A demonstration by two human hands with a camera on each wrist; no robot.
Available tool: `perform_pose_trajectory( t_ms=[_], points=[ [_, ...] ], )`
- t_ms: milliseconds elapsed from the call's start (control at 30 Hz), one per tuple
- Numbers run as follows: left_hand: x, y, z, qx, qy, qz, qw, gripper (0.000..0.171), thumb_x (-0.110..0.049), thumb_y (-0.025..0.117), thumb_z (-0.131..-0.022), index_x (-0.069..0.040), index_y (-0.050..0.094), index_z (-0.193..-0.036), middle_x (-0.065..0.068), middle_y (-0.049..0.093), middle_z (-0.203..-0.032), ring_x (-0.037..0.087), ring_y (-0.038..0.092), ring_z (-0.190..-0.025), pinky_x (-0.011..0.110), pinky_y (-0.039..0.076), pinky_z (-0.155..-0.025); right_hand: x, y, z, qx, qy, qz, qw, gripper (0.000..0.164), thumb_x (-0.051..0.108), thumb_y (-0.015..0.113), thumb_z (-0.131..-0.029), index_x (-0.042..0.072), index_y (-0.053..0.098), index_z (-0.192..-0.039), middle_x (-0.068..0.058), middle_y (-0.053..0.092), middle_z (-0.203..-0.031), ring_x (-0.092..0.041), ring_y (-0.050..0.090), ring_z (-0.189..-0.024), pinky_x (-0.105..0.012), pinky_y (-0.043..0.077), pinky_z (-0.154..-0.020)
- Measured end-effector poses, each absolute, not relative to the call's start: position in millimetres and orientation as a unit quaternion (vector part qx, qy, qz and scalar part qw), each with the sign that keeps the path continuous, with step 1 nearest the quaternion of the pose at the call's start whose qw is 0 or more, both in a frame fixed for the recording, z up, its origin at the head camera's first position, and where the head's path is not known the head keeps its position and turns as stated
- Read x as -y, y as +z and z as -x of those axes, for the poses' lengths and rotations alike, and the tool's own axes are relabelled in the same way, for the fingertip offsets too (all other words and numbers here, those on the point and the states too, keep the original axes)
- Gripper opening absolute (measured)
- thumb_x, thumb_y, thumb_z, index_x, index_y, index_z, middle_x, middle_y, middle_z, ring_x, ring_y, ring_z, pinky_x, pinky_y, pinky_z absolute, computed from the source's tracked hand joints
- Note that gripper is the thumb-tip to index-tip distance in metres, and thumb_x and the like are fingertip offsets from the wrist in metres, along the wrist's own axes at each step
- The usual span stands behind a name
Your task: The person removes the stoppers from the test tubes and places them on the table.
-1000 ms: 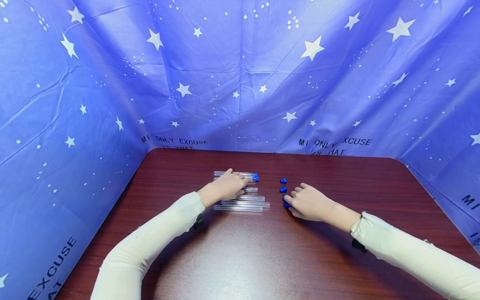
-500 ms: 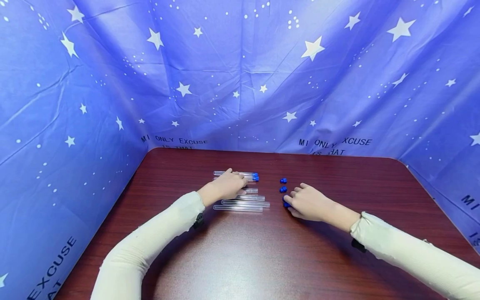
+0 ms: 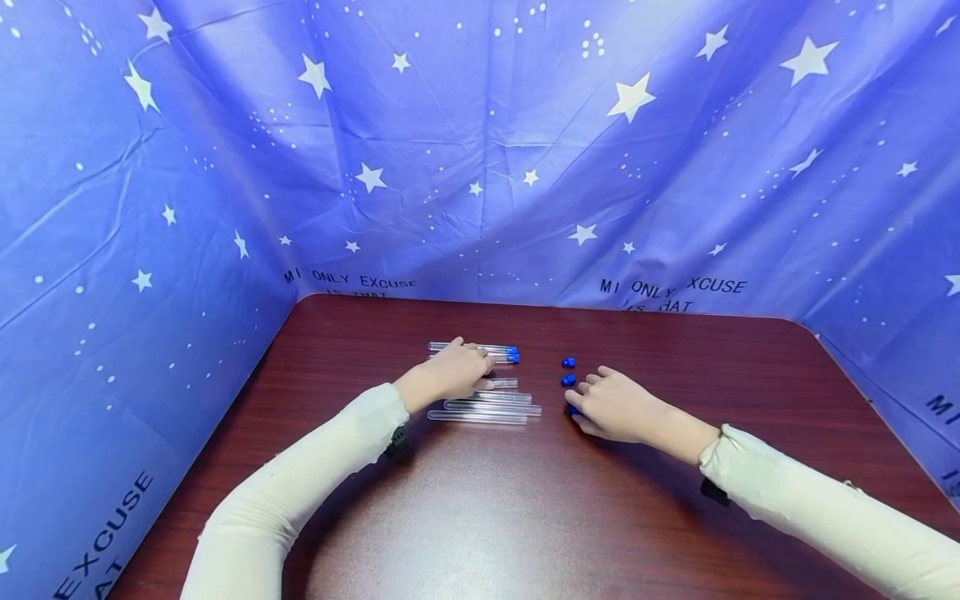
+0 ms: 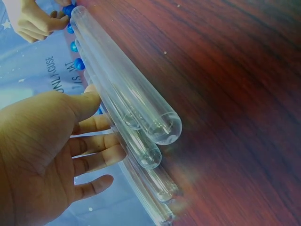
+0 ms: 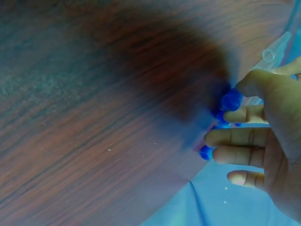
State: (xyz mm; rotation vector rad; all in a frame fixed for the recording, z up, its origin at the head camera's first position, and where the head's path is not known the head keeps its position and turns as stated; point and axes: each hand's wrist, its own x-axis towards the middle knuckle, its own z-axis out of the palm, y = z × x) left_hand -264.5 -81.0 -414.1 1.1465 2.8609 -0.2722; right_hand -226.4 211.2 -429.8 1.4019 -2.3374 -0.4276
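Clear test tubes lie side by side on the dark red table. My left hand (image 3: 453, 372) reaches over the row, and its thumb and index finger pinch an uncapped test tube (image 3: 506, 383). Just behind that hand, two tubes have blue caps (image 3: 512, 355) on their right ends. Nearer to me are several uncapped tubes (image 3: 480, 417). Right of them my right hand (image 3: 618, 404) is low over the table, pinching a blue cap (image 5: 231, 100) between thumb and index finger. Two loose blue caps (image 3: 567, 380) sit just beyond its fingers; another blue cap (image 3: 573, 410) is partly hidden beneath them.
The reddish-brown wood table (image 3: 450, 517) has rounded far corners. A blue curtain (image 3: 480, 150) with white stars and black lettering hangs around its back and sides. Each wrist carries a black band, the left band (image 3: 397, 440) showing below the sleeve.
My right hand has shifted slightly left, its fingers now covering more of the blue caps under them. The pinched tube's open end has come slightly nearer to me. My left hand stays almost still.
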Motion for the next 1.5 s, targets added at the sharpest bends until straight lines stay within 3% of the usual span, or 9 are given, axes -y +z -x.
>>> perform_pose_trajectory(
  t_ms=[300,400,567,767,1133,1500],
  points=[
    [84.0,-412.9,267.8,-0.928,-0.062,-0.367,0.027,0.039,-0.040,0.050,-0.106,-0.011,0.066,-0.126,0.008,0.069,-0.131,0.027,0.061,-0.129,0.056,0.039,-0.116,-204.7,-420.2,231.6,0.832,-0.123,-0.499,0.208,0.028,0.033,0.075,-0.086,0.011,0.056,-0.084,0.001,0.061,-0.069,-0.020,0.058,-0.064,-0.034,0.039,-0.061],
    [86.1,-409.9,269.1,-0.926,-0.053,-0.374,-0.005,0.034,-0.037,0.052,-0.106,-0.010,0.067,-0.122,0.008,0.072,-0.123,0.026,0.065,-0.120,0.053,0.044,-0.111,-201.3,-414.9,235.1,0.840,-0.110,-0.490,0.203,0.027,0.032,0.074,-0.087,0.012,0.056,-0.084,0.001,0.061,-0.069,-0.020,0.059,-0.066,-0.034,0.040,-0.061],
    [89.7,-402.5,272.2,-0.916,-0.042,-0.390,-0.081,0.021,-0.031,0.061,-0.102,-0.012,0.066,-0.107,0.003,0.072,-0.100,0.023,0.068,-0.101,0.044,0.051,-0.092,-195.7,-405.8,242.8,0.852,-0.092,-0.476,0.199,0.023,0.029,0.071,-0.089,0.012,0.056,-0.085,0.003,0.057,-0.067,-0.019,0.058,-0.065,-0.033,0.039,-0.062],
    [94.5,-395.1,273.9,-0.912,-0.037,-0.384,-0.136,0.017,-0.029,0.067,-0.096,-0.013,0.065,-0.103,0.002,0.071,-0.098,0.023,0.068,-0.096,0.041,0.049,-0.085,-188.7,-395.8,255.0,0.865,-0.059,-0.454,0.207,0.021,0.027,0.069,-0.090,0.010,0.057,-0.086,0.000,0.057,-0.069,-0.022,0.062,-0.068,-0.035,0.041,-0.063],
    [99.6,-400.7,277.5,-0.917,-0.035,-0.372,-0.142,0.023,-0.032,0.069,-0.095,-0.012,0.068,-0.107,0.004,0.071,-0.103,0.025,0.067,-0.098,0.041,0.048,-0.085,-174.9,-386.3,274.5,0.896,-0.006,-0.414,0.160,0.015,0.026,0.068,-0.092,0.012,0.062,-0.093,-0.002,0.063,-0.079,-0.022,0.065,-0.075,-0.042,0.049,-0.072],
    [99.6,-408.5,279.0,-0.921,-0.045,-0.363,-0.131,0.024,-0.032,0.068,-0.096,-0.013,0.066,-0.109,0.005,0.070,-0.106,0.025,0.065,-0.102,0.042,0.047,-0.087,-159.7,-382.6,283.5,0.911,0.020,-0.394,0.122,0.013,0.026,0.065,-0.093,0.014,0.063,-0.096,-0.003,0.066,-0.084,-0.024,0.067,-0.080,-0.045,0.050,-0.076]
  ],
)
